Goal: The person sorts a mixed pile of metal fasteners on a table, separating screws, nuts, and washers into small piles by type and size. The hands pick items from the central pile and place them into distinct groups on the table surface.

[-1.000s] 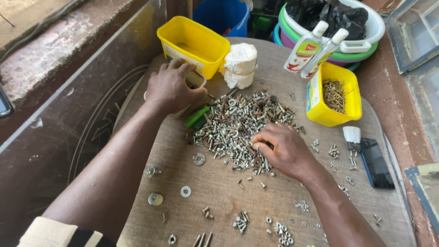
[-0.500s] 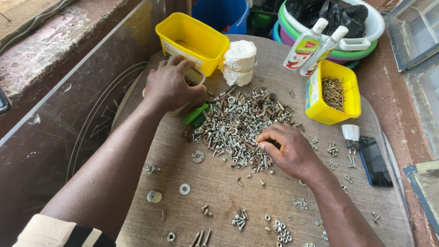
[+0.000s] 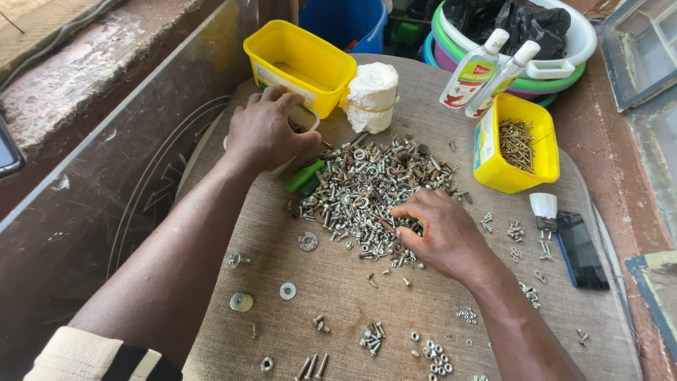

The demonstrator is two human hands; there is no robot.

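At the centre of the frame, the right hand (image 3: 441, 233) is resting with fingertips in a heap of screws and bolts (image 3: 374, 187) on a woven mat (image 3: 352, 317), while the left hand (image 3: 268, 130) is gripping a small white cup (image 3: 300, 127) beside a yellow tub (image 3: 300, 63) toward the upper left.

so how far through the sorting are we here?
Early. Done: a few small sorted clusters and lone washers along the mat's near edge. In hand: the right hand picks at the big mixed pile of screws and nuts; the left hand holds a small cup. Left: most of that pile is unsorted.
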